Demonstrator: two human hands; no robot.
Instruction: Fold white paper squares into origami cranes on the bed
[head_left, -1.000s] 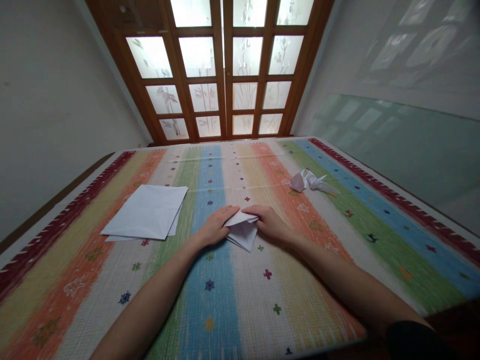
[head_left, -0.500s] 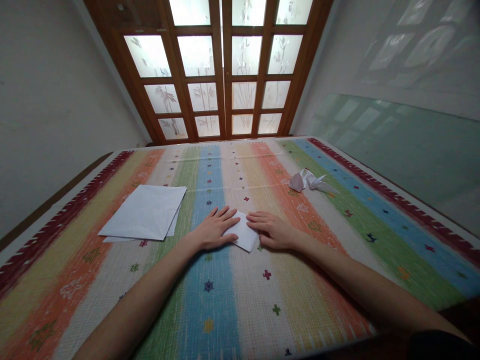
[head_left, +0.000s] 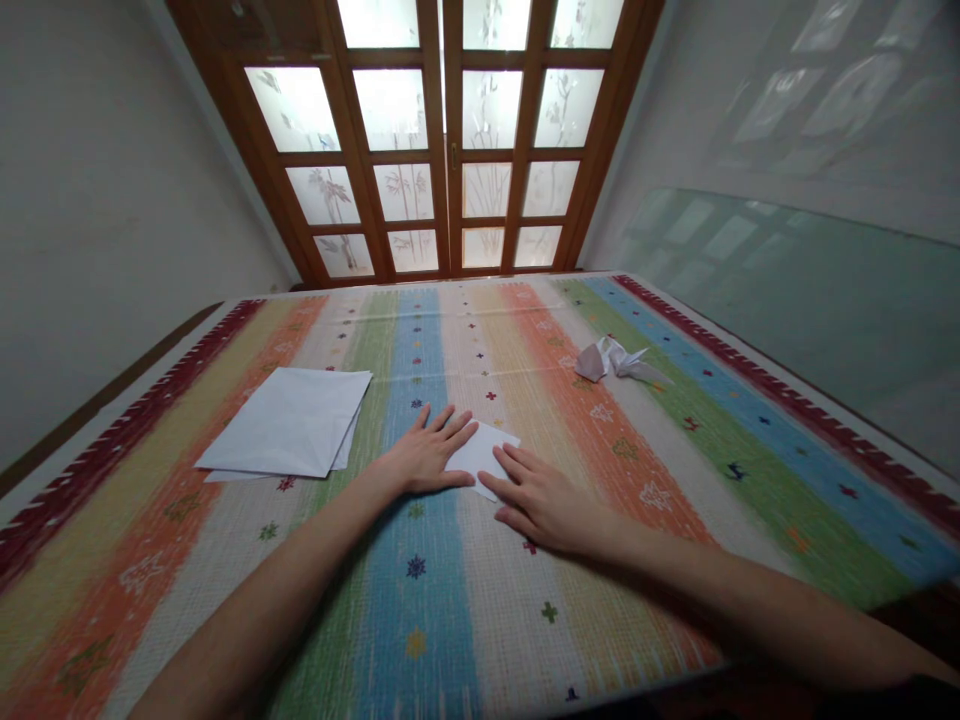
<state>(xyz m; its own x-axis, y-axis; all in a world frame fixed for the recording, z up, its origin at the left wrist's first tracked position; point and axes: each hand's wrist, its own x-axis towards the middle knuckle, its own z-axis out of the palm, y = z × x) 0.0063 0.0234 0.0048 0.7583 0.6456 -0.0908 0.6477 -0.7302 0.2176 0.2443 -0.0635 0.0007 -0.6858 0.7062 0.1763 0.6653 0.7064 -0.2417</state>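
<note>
A small folded white paper point(head_left: 486, 446) lies flat on the striped tablecloth between my hands. My left hand point(head_left: 431, 455) rests palm down at its left side, fingers spread, with the fingertips and thumb on the paper's edge. My right hand point(head_left: 541, 497) is at the paper's lower right, its fingers apart and the fingertips over the lower right part of the sheet. Both hands partly hide the paper's outline.
A stack of larger white sheets point(head_left: 289, 422) lies on the left of the tablecloth point(head_left: 442, 600). Folded paper figures point(head_left: 611, 360) stand at the back right. Beyond the table is a wooden door with glass panes point(head_left: 450, 150); a glass panel point(head_left: 795, 290) is along the right.
My right hand has moved down towards me, from the paper's right edge to its lower right, uncovering its upper right corner. My left hand has hardly moved.
</note>
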